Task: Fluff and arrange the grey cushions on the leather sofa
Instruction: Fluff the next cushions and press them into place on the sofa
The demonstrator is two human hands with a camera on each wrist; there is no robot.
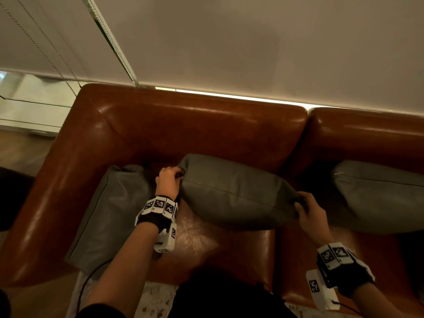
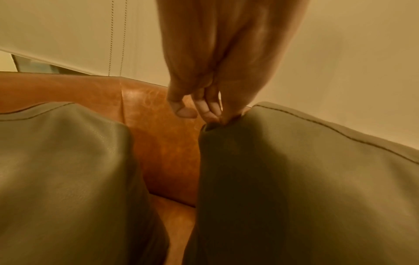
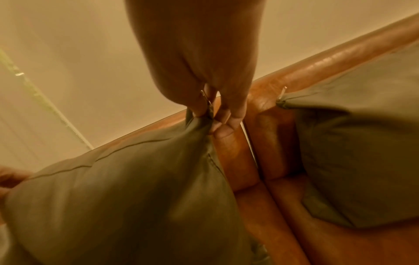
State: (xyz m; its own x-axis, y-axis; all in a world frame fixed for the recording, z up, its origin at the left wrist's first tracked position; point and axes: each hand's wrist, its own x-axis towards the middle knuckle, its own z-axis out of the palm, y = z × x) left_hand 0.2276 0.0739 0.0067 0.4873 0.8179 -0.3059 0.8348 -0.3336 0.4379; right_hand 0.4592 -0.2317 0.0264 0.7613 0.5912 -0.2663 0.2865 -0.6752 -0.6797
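A grey cushion (image 1: 236, 193) is held up over the seat of the brown leather sofa (image 1: 206, 125). My left hand (image 1: 169, 180) grips its left corner, and in the left wrist view the fingers (image 2: 211, 109) pinch that corner (image 2: 226, 119). My right hand (image 1: 307, 210) pinches the right corner, seen close in the right wrist view (image 3: 204, 114) beside a zip pull. A second grey cushion (image 1: 110, 212) leans against the left armrest. A third grey cushion (image 1: 380, 196) lies on the right seat.
A pale roller blind (image 1: 229, 42) with bead chains hangs behind the sofa back. Wooden floor (image 1: 20, 152) shows at the left. A patterned rug (image 1: 156, 299) lies in front of the sofa. A gap (image 1: 296, 161) divides the two sofa sections.
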